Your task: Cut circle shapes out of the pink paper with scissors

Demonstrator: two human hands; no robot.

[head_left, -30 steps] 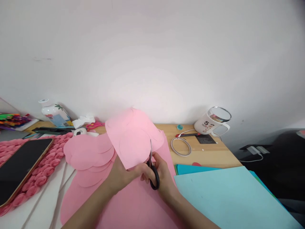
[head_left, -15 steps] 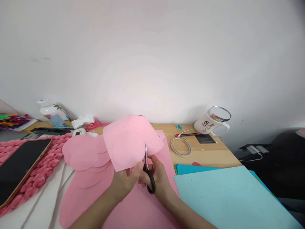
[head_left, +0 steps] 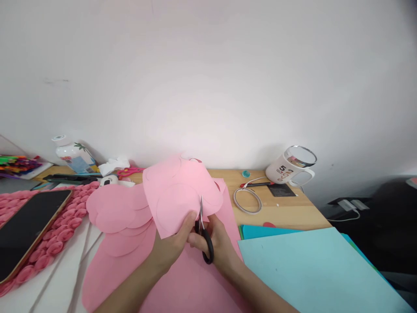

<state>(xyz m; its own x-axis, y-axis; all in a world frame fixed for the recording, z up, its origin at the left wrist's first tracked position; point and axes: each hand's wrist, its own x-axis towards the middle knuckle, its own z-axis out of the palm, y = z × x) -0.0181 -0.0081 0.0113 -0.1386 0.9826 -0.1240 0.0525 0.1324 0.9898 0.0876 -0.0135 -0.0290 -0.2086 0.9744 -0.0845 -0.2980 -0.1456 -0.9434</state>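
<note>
My left hand (head_left: 172, 245) pinches the lower edge of a pink paper sheet (head_left: 177, 195) held upright above the desk; curved cut lines show on it. My right hand (head_left: 220, 243) grips black-handled scissors (head_left: 203, 232), blades pointing up into the sheet along a curve. Under the hands lies a larger pink sheet (head_left: 182, 282). Several cut pink round pieces (head_left: 120, 211) are stacked to the left of it.
Light blue paper sheets (head_left: 309, 269) lie at the right. A white mug (head_left: 289, 167), a coiled white cable (head_left: 247, 200) and a pen sit at the back right. A phone (head_left: 29, 226) rests on a pink knitted mat at the left; a bottle (head_left: 73, 154) and markers stand behind.
The held pink sheet has turned and dropped a little in my left hand, and the scissors have moved left and cut further along the curve.
</note>
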